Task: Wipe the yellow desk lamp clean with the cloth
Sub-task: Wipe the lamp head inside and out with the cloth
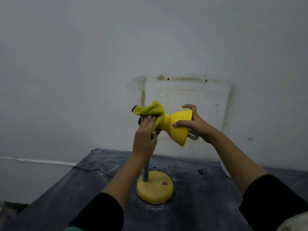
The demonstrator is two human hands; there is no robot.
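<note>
The yellow desk lamp stands on a dark table, its round base with a red switch near the middle. A grey flexible neck rises from the base to the yellow shade, which is tipped sideways with its wide mouth to the right. My right hand grips the rim of the shade, thumb in front and fingers over the top. My left hand holds a yellow cloth bunched against the narrow back end of the shade. The white bulb pokes out below the shade.
The dark table is dusty and scuffed, with its far edge against a stained grey wall. A thin black cord runs off the left side of the table. A white strip runs along the wall at left.
</note>
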